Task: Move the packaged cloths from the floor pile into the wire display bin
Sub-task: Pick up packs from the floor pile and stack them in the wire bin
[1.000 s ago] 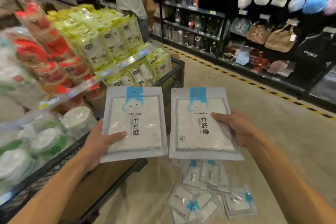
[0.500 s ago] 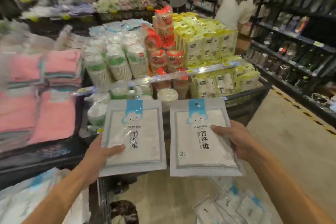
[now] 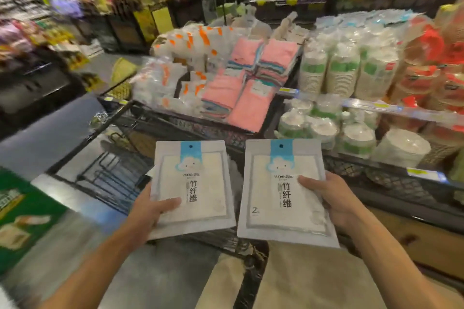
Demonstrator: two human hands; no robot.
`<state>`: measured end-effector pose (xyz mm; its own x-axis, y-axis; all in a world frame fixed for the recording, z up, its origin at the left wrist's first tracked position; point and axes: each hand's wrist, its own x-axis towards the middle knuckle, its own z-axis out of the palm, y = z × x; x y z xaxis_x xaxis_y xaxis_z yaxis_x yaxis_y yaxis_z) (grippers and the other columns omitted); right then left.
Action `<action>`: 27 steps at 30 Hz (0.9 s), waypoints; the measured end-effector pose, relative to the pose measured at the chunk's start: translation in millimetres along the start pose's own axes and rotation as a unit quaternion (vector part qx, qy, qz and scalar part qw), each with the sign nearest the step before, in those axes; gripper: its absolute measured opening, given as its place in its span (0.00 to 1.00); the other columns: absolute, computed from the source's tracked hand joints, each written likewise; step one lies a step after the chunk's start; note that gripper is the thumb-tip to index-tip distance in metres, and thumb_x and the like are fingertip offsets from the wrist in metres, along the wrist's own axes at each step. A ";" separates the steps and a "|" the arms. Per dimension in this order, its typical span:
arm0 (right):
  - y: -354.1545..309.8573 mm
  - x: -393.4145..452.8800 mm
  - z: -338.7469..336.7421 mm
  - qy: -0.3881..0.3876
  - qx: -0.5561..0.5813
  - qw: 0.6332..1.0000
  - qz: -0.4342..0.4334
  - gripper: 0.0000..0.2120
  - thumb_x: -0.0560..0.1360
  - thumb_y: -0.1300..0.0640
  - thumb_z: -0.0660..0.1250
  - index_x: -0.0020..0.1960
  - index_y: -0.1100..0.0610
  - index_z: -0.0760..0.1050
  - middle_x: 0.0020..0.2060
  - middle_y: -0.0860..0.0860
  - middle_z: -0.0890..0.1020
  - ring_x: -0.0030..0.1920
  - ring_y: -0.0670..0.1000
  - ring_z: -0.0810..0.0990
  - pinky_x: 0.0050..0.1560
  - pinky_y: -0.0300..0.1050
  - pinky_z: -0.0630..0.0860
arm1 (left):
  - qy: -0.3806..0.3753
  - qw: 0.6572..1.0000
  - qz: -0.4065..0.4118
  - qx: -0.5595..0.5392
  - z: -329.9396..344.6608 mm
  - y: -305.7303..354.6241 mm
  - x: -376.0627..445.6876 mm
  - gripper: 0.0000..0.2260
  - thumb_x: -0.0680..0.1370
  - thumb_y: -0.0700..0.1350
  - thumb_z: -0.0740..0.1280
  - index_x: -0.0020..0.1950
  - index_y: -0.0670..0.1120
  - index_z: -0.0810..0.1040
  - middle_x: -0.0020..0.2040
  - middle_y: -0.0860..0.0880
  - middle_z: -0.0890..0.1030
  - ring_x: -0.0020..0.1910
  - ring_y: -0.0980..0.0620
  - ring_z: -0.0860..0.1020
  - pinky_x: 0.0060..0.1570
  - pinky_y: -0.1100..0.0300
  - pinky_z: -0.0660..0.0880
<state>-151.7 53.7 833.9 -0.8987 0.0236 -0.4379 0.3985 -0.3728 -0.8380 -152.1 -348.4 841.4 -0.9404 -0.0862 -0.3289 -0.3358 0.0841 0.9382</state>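
Swung left since a second ago; floor pile gone from view. Left hand (image 3: 148, 211) and right hand (image 3: 334, 198) each pinch a flat white blue-topped cloth packet (image 3: 200, 183) (image 3: 273, 198), over black wire display bin (image 3: 140, 118). Drop next, likely.

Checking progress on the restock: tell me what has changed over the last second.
The view has swung left: the floor pile and yellow packs are gone, and pink cloths and an empty wire bin now show. Unchanged: left hand and right hand each grip a cloth packet.
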 end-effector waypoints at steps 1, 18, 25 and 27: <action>4.2 3.1 13.1 -0.011 -0.002 1.000 0.006 0.16 0.77 0.67 0.71 0.64 0.62 0.79 0.54 0.62 0.86 0.54 0.64 0.86 0.52 0.63 0.84 | 0.015 1.000 0.004 -0.001 -13.9 -2.0 -2.9 0.40 0.55 0.47 0.83 0.66 0.44 0.76 0.56 0.42 0.86 0.54 0.38 0.85 0.56 0.39 0.80; 62.2 94.6 192.0 0.031 -0.025 0.998 0.041 0.17 0.77 0.68 0.71 0.65 0.61 0.77 0.54 0.63 0.86 0.53 0.66 0.86 0.56 0.68 0.81 | 0.044 0.997 -0.042 -0.052 -206.6 -27.7 108.6 0.21 0.74 0.33 0.70 0.66 0.46 0.75 0.52 0.43 0.87 0.47 0.41 0.86 0.40 0.47 0.83; 80.8 134.9 227.7 0.101 -0.028 0.993 0.047 0.13 0.78 0.68 0.70 0.62 0.61 0.78 0.51 0.62 0.87 0.51 0.64 0.87 0.55 0.68 0.82 | 0.019 0.997 -0.079 -0.021 -226.1 -34.8 207.9 0.20 0.76 0.32 0.71 0.64 0.49 0.76 0.56 0.42 0.85 0.53 0.40 0.84 0.48 0.44 0.81; 86.9 155.6 229.4 0.113 -0.031 0.992 0.053 0.14 0.78 0.68 0.71 0.63 0.62 0.78 0.52 0.62 0.87 0.51 0.65 0.87 0.56 0.68 0.81 | 0.012 0.996 -0.090 -0.016 -225.8 -38.8 231.2 0.20 0.75 0.31 0.71 0.64 0.48 0.76 0.56 0.42 0.85 0.54 0.39 0.84 0.48 0.44 0.81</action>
<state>-298.9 -187.8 767.6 -0.7906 0.1967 -0.5799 0.5048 -0.3267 -0.7990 -344.5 -595.7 753.4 -0.8632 -0.1202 -0.4904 -0.4972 0.0330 0.8670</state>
